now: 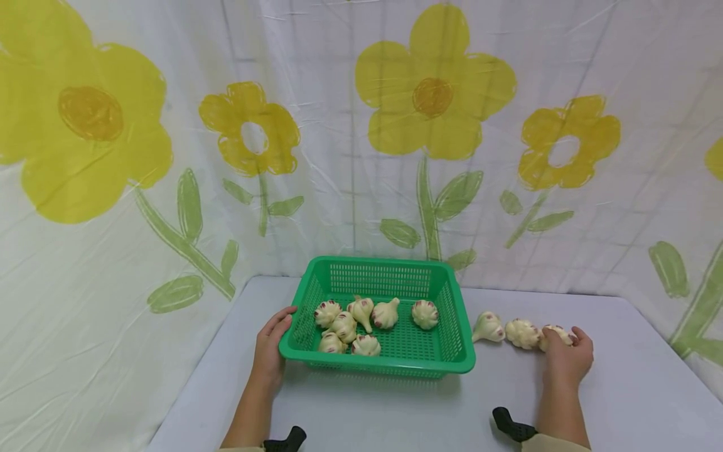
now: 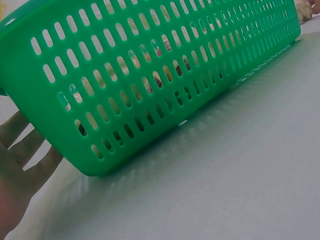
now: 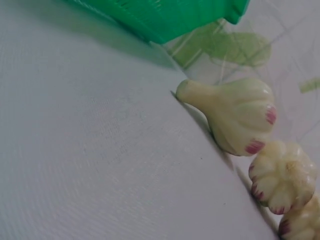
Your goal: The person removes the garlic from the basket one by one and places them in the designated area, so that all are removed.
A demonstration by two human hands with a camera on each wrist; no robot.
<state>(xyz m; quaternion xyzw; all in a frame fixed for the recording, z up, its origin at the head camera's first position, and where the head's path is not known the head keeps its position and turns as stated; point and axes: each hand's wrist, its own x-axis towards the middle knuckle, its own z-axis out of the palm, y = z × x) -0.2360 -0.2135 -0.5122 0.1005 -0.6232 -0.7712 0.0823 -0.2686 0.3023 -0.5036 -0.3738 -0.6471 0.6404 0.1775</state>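
Note:
A green plastic basket (image 1: 390, 363) with slotted walls stands on the table, and several cream garlic bulbs (image 1: 385, 314) with purple-red marks lie in it. My left hand (image 1: 270, 348) rests against its left end, fingertips at the rim. In the left wrist view, the fingers (image 2: 37, 150) reach fairly straight along that end wall. Right of the basket, three garlic bulbs sit in a row. My right hand (image 1: 567, 359) holds the outermost garlic bulb (image 1: 553, 336) between thumb and fingers. The middle bulb (image 3: 284, 176) and the long-necked bulb (image 3: 240, 112) show in the right wrist view, where the hand is out of sight.
A white-covered table (image 1: 390, 417) lies under everything. Behind it hangs a pale curtain (image 1: 333, 207) printed with yellow flowers. Dark straps (image 1: 513, 427) stick out at both wrists.

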